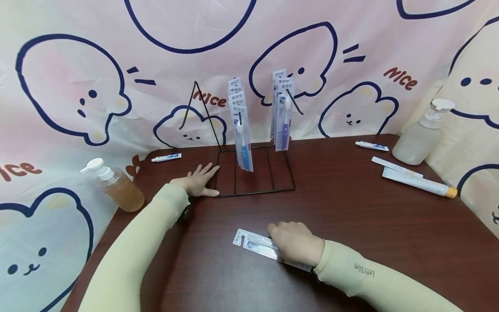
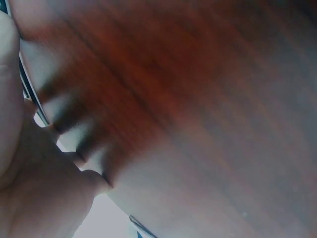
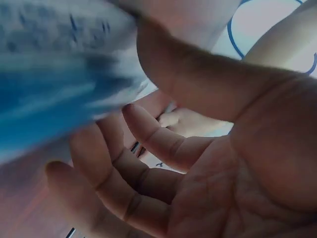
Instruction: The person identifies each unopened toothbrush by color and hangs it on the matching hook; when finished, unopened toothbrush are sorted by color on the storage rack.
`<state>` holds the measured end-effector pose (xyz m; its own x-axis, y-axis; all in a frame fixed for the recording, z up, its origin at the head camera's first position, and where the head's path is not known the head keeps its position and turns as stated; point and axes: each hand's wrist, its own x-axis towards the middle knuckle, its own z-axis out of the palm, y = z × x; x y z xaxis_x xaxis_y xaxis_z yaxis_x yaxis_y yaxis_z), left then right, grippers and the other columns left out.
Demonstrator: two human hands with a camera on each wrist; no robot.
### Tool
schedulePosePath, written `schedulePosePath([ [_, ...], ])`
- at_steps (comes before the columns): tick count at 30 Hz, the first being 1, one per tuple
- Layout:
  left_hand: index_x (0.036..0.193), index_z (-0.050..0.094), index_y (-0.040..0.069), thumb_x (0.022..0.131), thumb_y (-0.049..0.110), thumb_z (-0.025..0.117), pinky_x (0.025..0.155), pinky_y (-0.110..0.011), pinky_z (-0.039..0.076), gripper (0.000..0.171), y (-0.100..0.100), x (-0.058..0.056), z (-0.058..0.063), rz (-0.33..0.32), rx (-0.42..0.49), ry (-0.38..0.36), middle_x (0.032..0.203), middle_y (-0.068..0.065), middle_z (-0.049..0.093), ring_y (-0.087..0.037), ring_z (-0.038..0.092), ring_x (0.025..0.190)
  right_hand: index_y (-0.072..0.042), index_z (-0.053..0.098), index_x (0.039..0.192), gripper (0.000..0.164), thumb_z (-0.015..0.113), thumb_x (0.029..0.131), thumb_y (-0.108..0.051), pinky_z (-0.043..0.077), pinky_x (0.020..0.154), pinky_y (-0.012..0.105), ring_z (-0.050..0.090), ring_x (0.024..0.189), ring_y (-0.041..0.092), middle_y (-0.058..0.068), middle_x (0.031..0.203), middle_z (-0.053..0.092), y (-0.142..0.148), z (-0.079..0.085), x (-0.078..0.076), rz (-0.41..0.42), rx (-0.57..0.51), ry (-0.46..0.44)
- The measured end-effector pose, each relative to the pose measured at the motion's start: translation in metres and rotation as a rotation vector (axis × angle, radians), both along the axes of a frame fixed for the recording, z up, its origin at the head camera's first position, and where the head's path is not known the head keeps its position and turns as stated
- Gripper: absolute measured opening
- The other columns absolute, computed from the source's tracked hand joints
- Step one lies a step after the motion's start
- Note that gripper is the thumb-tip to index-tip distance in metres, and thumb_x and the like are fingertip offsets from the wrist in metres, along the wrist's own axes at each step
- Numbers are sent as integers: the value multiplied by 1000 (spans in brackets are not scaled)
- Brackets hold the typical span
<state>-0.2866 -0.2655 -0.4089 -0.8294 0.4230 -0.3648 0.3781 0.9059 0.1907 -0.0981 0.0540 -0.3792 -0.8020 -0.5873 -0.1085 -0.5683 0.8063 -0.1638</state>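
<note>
A toothbrush in a clear blister pack (image 1: 257,243) slants just above or on the near table; I cannot tell which. My right hand (image 1: 294,243) grips its near end, thumb along one edge and fingers curled beneath. The pack's blue part fills the upper left of the right wrist view, blurred. With fingers spread, my left hand (image 1: 196,180) rests on the table against the left side of a black wire rack (image 1: 255,193). On the rack's hooks hang several packed toothbrushes, a blue one (image 1: 244,151) in front on one and a purple one (image 1: 285,130) on another.
An amber pump bottle (image 1: 126,195) stands at the left edge, a whitish one (image 1: 415,141) at the back right. Small toothpaste tubes (image 1: 166,157) lie at the back on both sides. A long orange-capped tube (image 1: 417,182) and a narrow pack (image 1: 395,167) lie right.
</note>
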Motion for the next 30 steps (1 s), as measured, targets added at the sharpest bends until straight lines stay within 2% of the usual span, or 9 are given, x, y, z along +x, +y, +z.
schedulePosePath([
  [2, 149, 0, 18, 81, 64, 51, 97, -68, 10, 97, -1, -1, 0, 3, 4, -3, 152, -14, -7, -43, -4, 135, -16, 55, 81, 34, 82, 62, -21, 42, 49, 36, 52, 63, 16, -4, 70, 50, 3, 4, -5, -26, -9, -20],
  [4, 149, 0, 18, 81, 64, 52, 97, -68, 9, 97, -2, -2, 0, 6, 9, -6, 152, -14, -6, -43, -5, 135, -17, 56, 81, 28, 79, 67, -24, 41, 49, 34, 49, 62, 13, -5, 70, 49, 5, 9, -11, -46, -61, -25],
  [8, 149, 1, 17, 81, 63, 52, 97, -68, 10, 97, -3, -3, 0, 1, 12, 1, 152, -15, -6, -44, -4, 134, -20, 58, 85, 17, 73, 77, -25, 40, 49, 30, 48, 58, 10, -9, 70, 53, 11, 25, -26, -98, -291, -12],
  [12, 149, 0, 17, 82, 63, 51, 97, -68, 10, 96, -2, -2, 0, -4, 8, 1, 152, -15, -6, -44, -4, 135, -18, 60, 99, 23, 72, 80, -25, 48, 55, 29, 57, 65, 7, -5, 84, 63, 11, 48, -37, -164, -537, -64],
  [16, 149, 0, 17, 82, 63, 51, 97, -68, 9, 96, -1, 0, 0, 0, 17, -15, 152, -16, -6, -44, -4, 134, -17, 58, 113, 35, 70, 82, -27, 53, 62, 35, 62, 74, 11, 0, 101, 64, 5, 69, -45, -203, -675, -106],
  [23, 149, 0, 19, 81, 64, 51, 99, -66, 8, 96, 0, 3, 2, 17, 16, -25, 153, -14, -6, -42, -5, 135, -18, 54, 120, 41, 68, 83, -29, 54, 62, 37, 64, 75, 12, 0, 103, 63, -15, 88, -58, -177, -792, -62],
  [30, 149, -1, 21, 81, 64, 50, 100, -65, 8, 95, 0, 2, 2, 21, 13, -22, 153, -12, -6, -41, -5, 136, -16, 54, 121, 41, 66, 85, -31, 53, 62, 36, 64, 75, 14, 1, 102, 64, -25, 93, -72, -195, -784, -41],
])
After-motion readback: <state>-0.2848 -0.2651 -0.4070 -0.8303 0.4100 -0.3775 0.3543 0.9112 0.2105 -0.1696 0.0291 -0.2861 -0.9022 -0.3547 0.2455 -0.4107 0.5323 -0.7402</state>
